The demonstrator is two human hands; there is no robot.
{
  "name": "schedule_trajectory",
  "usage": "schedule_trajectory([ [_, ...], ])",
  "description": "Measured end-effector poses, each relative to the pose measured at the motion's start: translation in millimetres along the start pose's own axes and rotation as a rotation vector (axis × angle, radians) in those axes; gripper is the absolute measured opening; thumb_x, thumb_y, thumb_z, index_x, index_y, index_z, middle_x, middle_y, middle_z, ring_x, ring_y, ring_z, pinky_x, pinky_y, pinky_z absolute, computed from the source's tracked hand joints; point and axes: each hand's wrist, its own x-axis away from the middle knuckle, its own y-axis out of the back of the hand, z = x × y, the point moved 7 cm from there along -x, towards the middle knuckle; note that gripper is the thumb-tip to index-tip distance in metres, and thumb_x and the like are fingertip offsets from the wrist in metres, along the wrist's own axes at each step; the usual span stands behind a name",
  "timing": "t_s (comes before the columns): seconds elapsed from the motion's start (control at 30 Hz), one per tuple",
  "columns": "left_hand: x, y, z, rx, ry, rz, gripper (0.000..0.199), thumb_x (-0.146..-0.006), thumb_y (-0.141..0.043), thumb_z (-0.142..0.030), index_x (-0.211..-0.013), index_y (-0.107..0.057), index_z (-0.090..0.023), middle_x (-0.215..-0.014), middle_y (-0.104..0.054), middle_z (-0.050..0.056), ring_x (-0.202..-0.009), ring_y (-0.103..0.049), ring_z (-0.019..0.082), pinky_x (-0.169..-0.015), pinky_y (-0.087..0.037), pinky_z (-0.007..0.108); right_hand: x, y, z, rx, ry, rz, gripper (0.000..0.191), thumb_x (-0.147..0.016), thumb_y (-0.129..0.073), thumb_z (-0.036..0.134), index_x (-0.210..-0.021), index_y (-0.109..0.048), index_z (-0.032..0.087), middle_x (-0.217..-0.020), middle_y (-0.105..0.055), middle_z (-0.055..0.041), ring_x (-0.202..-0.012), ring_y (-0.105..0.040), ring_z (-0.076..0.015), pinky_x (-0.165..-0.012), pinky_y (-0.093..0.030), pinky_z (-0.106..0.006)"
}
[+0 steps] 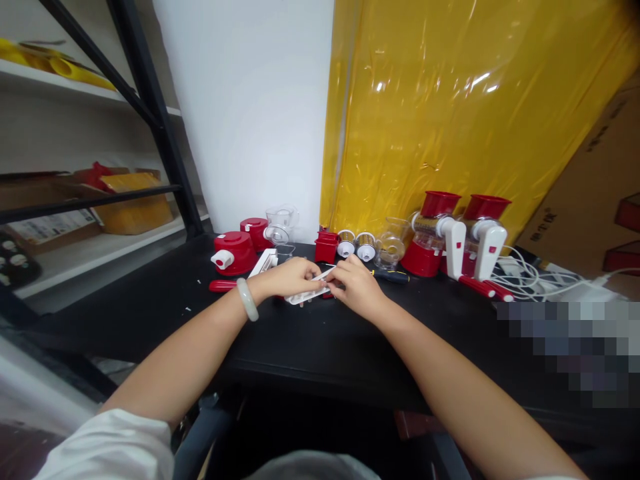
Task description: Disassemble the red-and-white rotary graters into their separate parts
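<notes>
Over the black table, my left hand point(293, 277) grips the left part of a long white plastic piece point(299, 299), which looks like a grater's crank arm. My right hand point(356, 287) has its fingers pinched together at the right end of the same piece. Any small part between the fingertips is too hidden to name. Just beyond my left wrist lies another white crank arm point(263, 262) with a red handle grip point(223, 286). A screwdriver point(392, 275) with a black and yellow handle lies beyond my right hand.
Red grater bases point(236, 252) and a clear plastic housing point(281, 219) stand back left. Behind my hands are a red hopper point(327, 246) and two grating drums point(366, 247). Two assembled rotary graters point(435, 233) and white cables point(525, 277) are at right. A shelf rack point(155, 120) borders the left.
</notes>
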Motion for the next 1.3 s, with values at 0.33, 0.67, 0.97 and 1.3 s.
schedule_trajectory([
  [0.33,0,-3.8,1,0.04,0.009,0.004,0.031,-0.082,-0.06,-0.045,-0.078,-0.07,-0.016,-0.057,-0.058,-0.001,-0.051,-0.047,0.012,-0.05,-0.029,0.025,-1,2,-2,0.09,-0.003,0.049,0.003,-0.085,-0.068,0.021,-0.085,-0.072,0.021,-0.082,-0.066,-0.0048,-0.085,-0.048,-0.0219,-0.076,-0.037,-0.035],
  [0.67,-2,-4.3,3,0.088,-0.01,0.075,0.031,-0.081,-0.059,-0.042,-0.085,-0.071,-0.014,-0.061,-0.059,0.0,-0.053,-0.047,0.011,-0.05,-0.03,0.023,0,1,-7,-0.098,0.006,-0.071,0.007,-0.078,-0.072,0.014,-0.075,-0.069,0.02,-0.073,-0.063,-0.0036,-0.077,-0.046,-0.0197,-0.07,-0.037,-0.031],
  [0.97,-2,-3.8,6,0.131,-0.009,0.103,0.028,-0.079,-0.062,-0.039,-0.087,-0.072,-0.014,-0.06,-0.055,-0.002,-0.051,-0.042,0.01,-0.049,-0.028,0.022,-1,2,-7,-0.167,0.011,-0.099,0.009,-0.076,-0.074,0.012,-0.074,-0.069,0.019,-0.071,-0.062,-0.0024,-0.074,-0.046,-0.0177,-0.071,-0.036,-0.031],
  [1.3,-3,-4.3,11,0.177,-0.034,0.125,0.028,-0.078,-0.062,-0.036,-0.091,-0.074,-0.014,-0.07,-0.063,0.0,-0.059,-0.049,0.011,-0.056,-0.033,0.022,-2,3,-5,-0.235,0.027,-0.115,0.011,-0.076,-0.073,0.012,-0.07,-0.066,0.018,-0.067,-0.058,-0.0009,-0.07,-0.046,-0.0158,-0.072,-0.034,-0.032],
])
